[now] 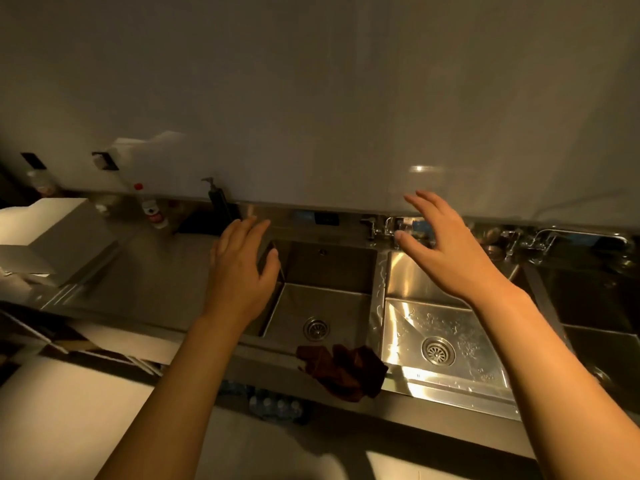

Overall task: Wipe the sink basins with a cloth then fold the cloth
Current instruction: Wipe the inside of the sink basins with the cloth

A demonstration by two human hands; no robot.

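A dark brown cloth [344, 372] lies crumpled on the front rim between two steel sink basins. The left basin [329, 271] looks dry, with a round drain at its bottom. The middle basin [415, 278] is wet, with drops on its floor. A third basin [588, 299] sits at the right edge. My left hand [240, 268] hovers over the left basin's left rim, fingers relaxed, holding nothing. My right hand [440, 247] is raised over the middle basin's back wall, fingers spread, holding nothing. Both hands are well apart from the cloth.
Taps [381, 230] stand behind the basins, with another tap [540, 240] further right. A dark soap pump [221, 206] and a red-capped bottle [150, 209] stand at the back left. A white box [52, 237] sits on the left counter. Water bottles [273, 405] lie below the counter.
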